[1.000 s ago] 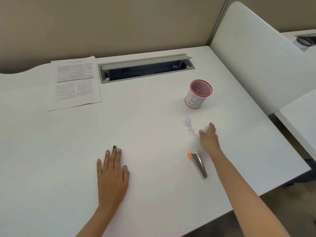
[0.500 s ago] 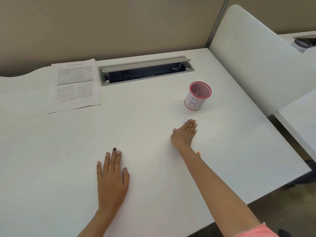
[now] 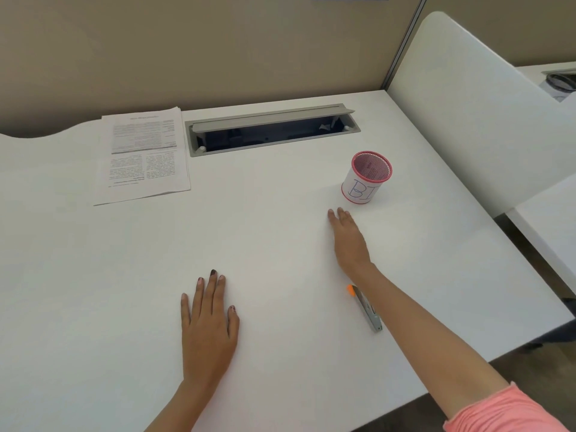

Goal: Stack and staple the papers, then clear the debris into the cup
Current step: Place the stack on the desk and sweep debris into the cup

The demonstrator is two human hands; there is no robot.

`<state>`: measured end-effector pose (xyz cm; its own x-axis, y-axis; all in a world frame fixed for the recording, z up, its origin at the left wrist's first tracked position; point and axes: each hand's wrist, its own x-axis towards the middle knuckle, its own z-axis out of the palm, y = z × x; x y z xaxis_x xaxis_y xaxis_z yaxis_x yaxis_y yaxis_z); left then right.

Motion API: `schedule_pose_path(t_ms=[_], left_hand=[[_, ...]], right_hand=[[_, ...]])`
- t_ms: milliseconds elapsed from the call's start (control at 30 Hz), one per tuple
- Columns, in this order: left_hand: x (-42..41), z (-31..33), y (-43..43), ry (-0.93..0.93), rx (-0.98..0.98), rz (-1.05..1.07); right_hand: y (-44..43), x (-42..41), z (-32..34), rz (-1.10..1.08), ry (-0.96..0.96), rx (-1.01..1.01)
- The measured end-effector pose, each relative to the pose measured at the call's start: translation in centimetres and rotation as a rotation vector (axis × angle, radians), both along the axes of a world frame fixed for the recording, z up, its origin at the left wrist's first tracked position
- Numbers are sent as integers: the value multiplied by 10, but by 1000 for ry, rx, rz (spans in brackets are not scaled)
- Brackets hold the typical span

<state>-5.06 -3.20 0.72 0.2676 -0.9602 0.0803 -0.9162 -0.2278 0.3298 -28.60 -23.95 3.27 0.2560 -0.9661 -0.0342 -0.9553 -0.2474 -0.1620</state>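
Lying flat and palm-down on the desk (image 3: 280, 244), the right hand (image 3: 349, 241) is spreading open with nothing gripped, its fingertips pointing toward the cup (image 3: 367, 177) just beyond; this placement suggests it is covering the debris to sweep it along, though no scraps are showing around the hand. Its arm is stretching diagonally across the stapler (image 3: 367, 308), which is lying partly under the forearm. Resting open and flat nearer the body, the left hand (image 3: 209, 322) is seemingly bracing and holding nothing. The papers (image 3: 145, 154) are sitting stacked at the far left, well apart from both hands.
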Motion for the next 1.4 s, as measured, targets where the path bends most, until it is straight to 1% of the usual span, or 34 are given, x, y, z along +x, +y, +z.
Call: schedule_pose_path(t_ms=[67,133,200,233,267,300,367,467,567,600,667,733,833,967,1000,1067,1100,1133,1167,1233,1333,1367,1400], left_hand=[[0,0,0,2,-1,2],[0,-1,0,-4,-2,5],[0,-1,0,-7,-1,6],[0,-1,0,-10,1,6],[0,-1,0,-15,2,6],[0,-1,0,-18,2,5],[0,-2,0,-20,4,5],[0,-2,0,-33,9,2],[-1,-2,0,-29,5,4],[-1,-2,0,-26,2,4],[-1,-1,1,-22,-2,6],[-1,-1,0,-21,1,7],[0,-1,0,-18,10,10],[-1,-1,-4,-8,11,9],[-1,-1,-6,-6,11,4],[1,-1,-14,-3,8,-8],[2,-1,-18,-2,7,-12],[2,-1,-22,-4,7,-16],[2,-1,-26,-7,9,-19],[3,-1,-31,-14,14,-21],[4,-2,-33,-22,12,-23],[4,-2,-33,-22,10,-25],[4,-2,-33,-17,6,-24]], right_hand=[[1,-4,4,53,61,25],[-1,-5,9,-32,22,15],[-2,0,11,-68,9,-59],[-2,2,13,-94,-22,-57],[0,5,16,-96,-27,-40],[0,6,18,-86,9,-52],[-1,7,20,-106,-22,-94],[-7,6,23,-116,6,-46],[-8,7,25,-135,14,-60],[-10,5,23,-133,8,-102],[-16,3,19,-158,4,-79],[-23,0,16,-217,-57,-30],[-26,-3,20,-353,-249,-31],[-24,-10,28,-591,-648,-4],[-24,-13,29,-661,-764,26],[-24,-18,37,-815,-1094,152],[-25,-21,42,-863,-1269,214],[-26,-24,48,-884,-1401,250],[-29,-27,56,-886,-1485,264],[-38,-33,72,-860,-1574,243],[-58,-39,97,-810,-1639,154],[-65,-40,104,-814,-1616,101],[-74,-40,109,-826,-1547,30]])
